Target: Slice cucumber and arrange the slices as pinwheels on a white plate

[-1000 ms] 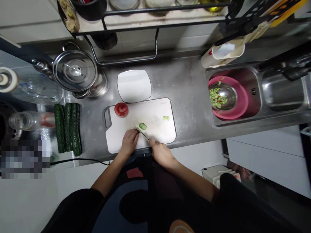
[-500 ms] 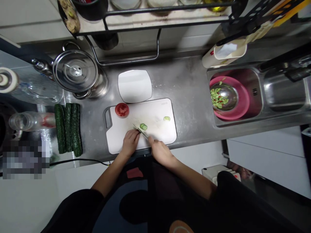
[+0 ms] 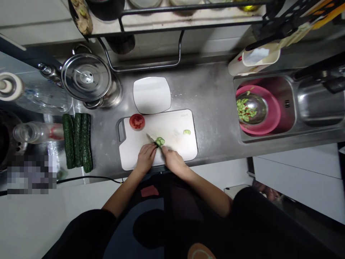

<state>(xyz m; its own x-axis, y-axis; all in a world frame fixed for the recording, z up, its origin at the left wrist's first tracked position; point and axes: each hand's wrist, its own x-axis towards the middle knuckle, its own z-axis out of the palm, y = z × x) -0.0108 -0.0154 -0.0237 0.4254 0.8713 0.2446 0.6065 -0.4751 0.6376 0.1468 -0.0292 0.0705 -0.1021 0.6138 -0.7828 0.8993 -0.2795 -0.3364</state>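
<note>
A white cutting board (image 3: 175, 124) lies on the steel counter in front of me. My left hand (image 3: 145, 158) is curled over a short piece of cucumber, mostly hidden under its fingers. My right hand (image 3: 172, 160) is closed on a knife (image 3: 151, 139) whose blade points up and left, right against the left fingertips. A small heap of green cucumber slices (image 3: 160, 141) sits beside the blade. One loose slice (image 3: 186, 132) lies farther right on the board. A red tomato piece (image 3: 137, 121) rests at the board's upper left corner.
A white square plate (image 3: 151, 94) sits behind the board. Three whole cucumbers (image 3: 77, 142) lie at left, near a lidded steel pot (image 3: 87, 81) and bottles. At right, a sink holds a pink basin (image 3: 272, 115) with a steel bowl of chopped vegetables (image 3: 249, 109). A wire rack hangs above.
My right hand and the knife have moved left, closer to my left hand, and the cucumber slices by the blade have piled up. The camera view shifted slightly.
</note>
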